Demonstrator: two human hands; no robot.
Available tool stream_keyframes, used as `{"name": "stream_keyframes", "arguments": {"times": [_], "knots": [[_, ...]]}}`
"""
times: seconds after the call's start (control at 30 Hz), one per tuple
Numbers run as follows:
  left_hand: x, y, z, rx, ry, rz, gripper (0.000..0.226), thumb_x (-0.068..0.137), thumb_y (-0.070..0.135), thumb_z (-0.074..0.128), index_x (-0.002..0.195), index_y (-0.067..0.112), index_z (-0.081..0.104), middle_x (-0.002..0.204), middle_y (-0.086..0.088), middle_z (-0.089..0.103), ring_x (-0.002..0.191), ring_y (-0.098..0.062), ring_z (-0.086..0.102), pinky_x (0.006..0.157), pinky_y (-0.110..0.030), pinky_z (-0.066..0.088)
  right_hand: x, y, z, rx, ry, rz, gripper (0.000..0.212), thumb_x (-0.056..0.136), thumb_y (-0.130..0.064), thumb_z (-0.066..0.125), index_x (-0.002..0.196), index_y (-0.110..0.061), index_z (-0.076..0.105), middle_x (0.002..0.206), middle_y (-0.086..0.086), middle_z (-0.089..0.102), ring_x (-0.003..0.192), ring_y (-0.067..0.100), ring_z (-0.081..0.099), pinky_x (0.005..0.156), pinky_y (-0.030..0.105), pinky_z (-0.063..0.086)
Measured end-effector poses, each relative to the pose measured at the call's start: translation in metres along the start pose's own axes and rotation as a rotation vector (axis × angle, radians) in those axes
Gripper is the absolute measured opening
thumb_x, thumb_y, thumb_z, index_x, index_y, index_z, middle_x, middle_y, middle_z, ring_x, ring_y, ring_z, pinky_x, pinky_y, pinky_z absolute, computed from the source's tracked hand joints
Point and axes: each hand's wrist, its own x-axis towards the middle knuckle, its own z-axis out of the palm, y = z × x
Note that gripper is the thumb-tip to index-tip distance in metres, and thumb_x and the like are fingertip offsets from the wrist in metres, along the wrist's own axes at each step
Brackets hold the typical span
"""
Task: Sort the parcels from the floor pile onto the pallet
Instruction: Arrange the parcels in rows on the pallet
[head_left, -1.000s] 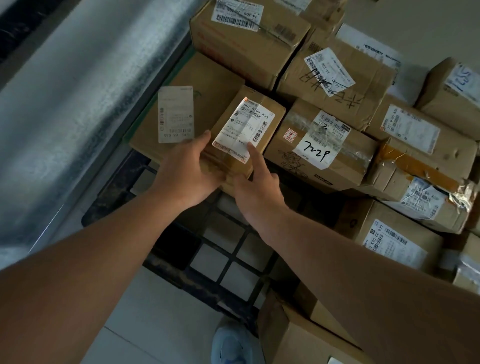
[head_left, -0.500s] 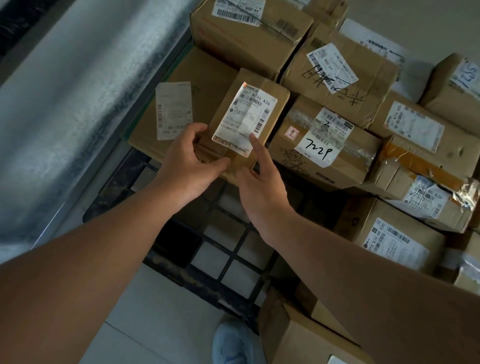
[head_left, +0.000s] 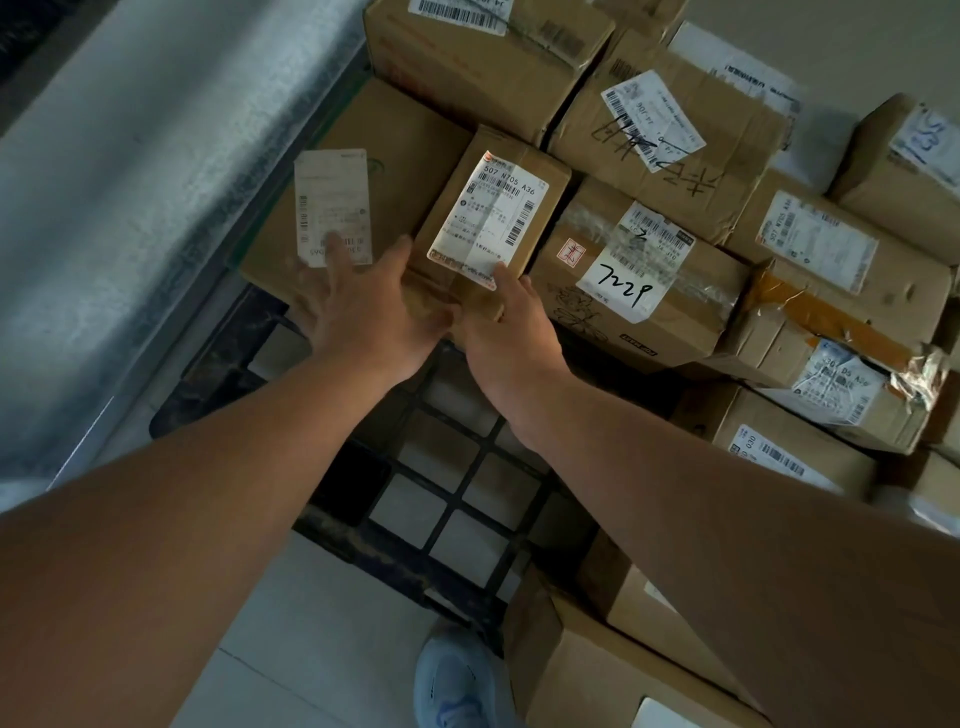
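A small cardboard parcel (head_left: 493, 218) with a white shipping label reading "507 N705 A36" sits at the near edge of the stacked boxes on the black grid pallet (head_left: 441, 483). It is wedged between a wide flat box (head_left: 384, 156) on its left, which carries a pale label, and a taped box marked "7229" (head_left: 639, 291) on its right.

The left hand (head_left: 363, 306) is blurred, its fingers spread and straight; its grip is released, the fingertips lying over the flat box's near edge and the thumb side against the small parcel's left face. The right hand (head_left: 506, 322) lies against the parcel's near right corner, its thumb up on the edge of the label; its other fingers are hidden under the hand, so I cannot tell whether that grip closes on the box.

More labelled cartons (head_left: 841, 270) are stacked to the right and behind. Another open-looking box (head_left: 597, 670) stands on the floor at the bottom, beside a light blue shoe (head_left: 457, 680). A grey metal wall runs along the left.
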Motion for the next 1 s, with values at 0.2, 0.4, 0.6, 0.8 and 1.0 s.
{"name": "stream_keyframes", "arguments": {"times": [0.2,0.4,0.6,0.8,1.0], "knots": [[0.001,-0.013,0.008,-0.093,-0.120,-0.039,0.091,0.084,0.082,0.053,0.158,0.035,0.029,0.170,-0.018,-0.009,0.152,-0.056,-0.006,0.121,-0.070,0.014,0.005,-0.001,0.002,-0.017,0.014,0.003,0.063,0.103,-0.015,0.052,0.160,-0.036,0.034,0.165,-0.014,0.032,0.128,0.006,0.043,0.057,0.001,0.038],[-0.001,-0.013,0.011,-0.122,-0.128,-0.003,0.076,0.086,0.076,0.058,0.148,0.036,0.038,0.172,-0.016,-0.005,0.153,-0.054,-0.008,0.122,-0.069,0.007,0.004,0.005,0.006,-0.051,0.048,0.018,0.070,0.101,-0.014,0.054,0.163,-0.036,0.031,0.167,-0.010,0.030,0.146,0.019,0.041,0.107,0.034,0.049],[-0.008,-0.012,0.001,-0.076,-0.160,0.041,0.090,0.095,0.056,0.060,0.165,0.031,0.009,0.171,-0.018,0.005,0.155,-0.049,0.004,0.124,-0.062,0.020,-0.008,0.002,0.002,-0.222,0.046,-0.007,0.064,0.104,-0.020,0.049,0.163,-0.033,0.028,0.175,-0.008,0.009,0.154,0.023,0.029,0.070,0.006,0.022],[-0.033,0.008,-0.029,-0.006,-0.073,0.146,0.082,0.098,0.050,0.061,0.163,0.034,0.014,0.171,-0.013,0.011,0.155,-0.048,0.009,0.121,-0.063,0.019,-0.029,-0.017,-0.021,-0.351,0.027,-0.070,0.065,0.105,-0.022,0.048,0.165,-0.031,0.024,0.176,-0.003,0.009,0.157,0.025,0.024,0.075,0.009,0.022],[-0.090,0.049,-0.088,0.050,0.042,0.299,0.063,0.100,0.041,0.060,0.156,0.027,0.036,0.161,-0.013,0.034,0.145,-0.042,0.036,0.115,-0.057,0.034,-0.083,-0.049,-0.061,-0.382,0.002,-0.198,0.048,0.107,-0.034,0.040,0.154,-0.025,0.044,0.154,0.001,0.048,0.125,0.024,0.057,0.091,0.043,0.057]]}}
